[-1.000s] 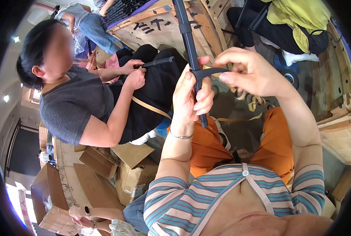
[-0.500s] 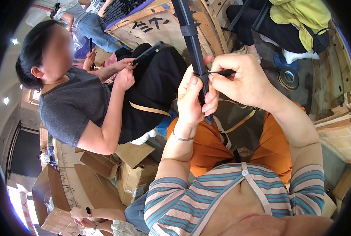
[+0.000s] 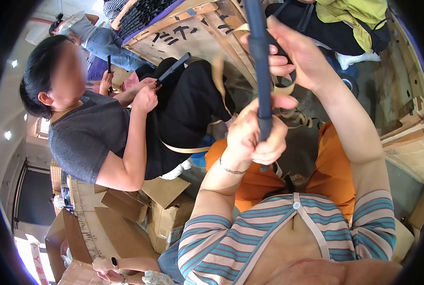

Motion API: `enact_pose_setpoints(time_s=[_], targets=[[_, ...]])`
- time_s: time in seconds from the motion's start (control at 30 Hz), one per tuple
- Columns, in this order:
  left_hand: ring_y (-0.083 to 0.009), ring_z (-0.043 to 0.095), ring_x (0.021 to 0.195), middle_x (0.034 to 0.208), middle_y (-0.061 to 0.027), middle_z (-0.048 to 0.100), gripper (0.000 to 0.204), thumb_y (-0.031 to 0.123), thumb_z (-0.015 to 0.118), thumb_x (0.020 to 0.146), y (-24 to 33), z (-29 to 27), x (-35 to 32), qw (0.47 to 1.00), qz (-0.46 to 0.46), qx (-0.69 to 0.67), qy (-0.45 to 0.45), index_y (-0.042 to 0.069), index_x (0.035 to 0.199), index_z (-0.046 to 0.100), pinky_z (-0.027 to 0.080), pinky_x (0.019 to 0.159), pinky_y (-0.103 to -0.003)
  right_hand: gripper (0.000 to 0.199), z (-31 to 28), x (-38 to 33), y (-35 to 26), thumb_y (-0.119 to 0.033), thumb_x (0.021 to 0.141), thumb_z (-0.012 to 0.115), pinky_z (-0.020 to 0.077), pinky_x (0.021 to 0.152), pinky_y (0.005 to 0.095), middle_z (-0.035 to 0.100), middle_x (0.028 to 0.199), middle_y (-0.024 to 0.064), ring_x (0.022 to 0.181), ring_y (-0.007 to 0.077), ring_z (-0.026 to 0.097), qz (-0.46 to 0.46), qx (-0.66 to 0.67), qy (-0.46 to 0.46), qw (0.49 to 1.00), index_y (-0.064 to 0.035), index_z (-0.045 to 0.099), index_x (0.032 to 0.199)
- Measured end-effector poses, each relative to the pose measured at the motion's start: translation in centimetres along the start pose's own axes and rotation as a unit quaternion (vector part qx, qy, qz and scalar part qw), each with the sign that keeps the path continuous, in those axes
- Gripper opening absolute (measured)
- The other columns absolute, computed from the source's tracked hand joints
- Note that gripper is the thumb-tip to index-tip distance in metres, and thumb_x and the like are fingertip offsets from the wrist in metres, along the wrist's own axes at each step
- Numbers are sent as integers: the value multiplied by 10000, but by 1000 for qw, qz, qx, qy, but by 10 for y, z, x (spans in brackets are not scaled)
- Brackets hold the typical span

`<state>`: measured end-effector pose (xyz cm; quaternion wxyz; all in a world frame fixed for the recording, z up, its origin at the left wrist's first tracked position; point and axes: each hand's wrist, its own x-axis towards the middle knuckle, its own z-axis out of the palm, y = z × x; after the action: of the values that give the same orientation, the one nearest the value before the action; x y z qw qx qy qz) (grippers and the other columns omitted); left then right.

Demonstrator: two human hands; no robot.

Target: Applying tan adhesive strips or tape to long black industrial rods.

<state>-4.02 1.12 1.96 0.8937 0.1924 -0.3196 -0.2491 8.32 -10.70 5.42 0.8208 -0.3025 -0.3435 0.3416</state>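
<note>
A long dark bar (image 3: 258, 52) with a dark wrapped section stands near upright in front of me, running out past the top edge. My left hand (image 3: 254, 137) is closed around its lower part, with the bar's end showing below the fingers. Just right of the upper bar is my right hand (image 3: 302, 54), blurred a little, its fingers bent around a strip of black tape with beige backing (image 3: 285, 89). The tape curls down beside the palm. Behind the bar, the right fingertips are partly hidden.
On my left sits a co-worker (image 3: 98, 128) holding a shorter dark bar (image 3: 174, 67). Wooden crates (image 3: 197, 38) stand ahead, one with stacked dark tubes (image 3: 143, 16). Open cardboard boxes (image 3: 166, 218) lie lower left. A tape roll (image 3: 348, 83) rests on the floor at right.
My right hand has moved up and away from the wrapped spot, drawing out the tape, whose beige backing now shows. The bar and left hand have shifted right and slightly nearer.
</note>
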Motion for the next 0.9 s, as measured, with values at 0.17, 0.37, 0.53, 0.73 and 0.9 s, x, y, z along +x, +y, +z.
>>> enact_pose_setpoints(time_s=[0.17,0.37,0.53,0.73,0.9], targets=[[-80,302,304,467,-12,349,508,335,346,942,2,-19,5,989,-10,-146,-36,57,1356,250,289,261,-208,414,7,-1,2,-339,879,551,177,404,136,360,612,-107,500,-41,300,-37,-80,-54,995,33,587,1060],[-95,315,339,502,-18,363,387,380,369,930,2,-10,16,896,22,311,316,2,936,450,245,284,-217,299,-15,0,9,-302,854,595,214,414,153,455,612,-72,464,-7,299,-7,-178,55,982,-16,613,941],[-105,365,360,517,-32,397,181,217,449,932,-8,-31,14,821,43,434,370,42,893,433,298,335,-225,286,-9,4,16,-275,804,666,207,399,173,470,606,-66,455,2,304,-27,-231,81,969,-9,618,894],[-122,436,343,496,-58,477,232,245,451,933,-8,-32,14,777,30,499,382,18,883,443,335,328,-213,299,-12,2,12,-304,821,643,224,427,160,463,617,-68,484,3,310,4,-218,67,974,-18,614,905],[-123,479,366,510,-51,492,252,249,444,934,-7,-30,20,783,34,500,368,-2,942,470,363,345,-206,324,-18,3,14,-290,836,629,222,415,160,461,615,-58,470,3,300,11,-202,70,977,12,586,946]])
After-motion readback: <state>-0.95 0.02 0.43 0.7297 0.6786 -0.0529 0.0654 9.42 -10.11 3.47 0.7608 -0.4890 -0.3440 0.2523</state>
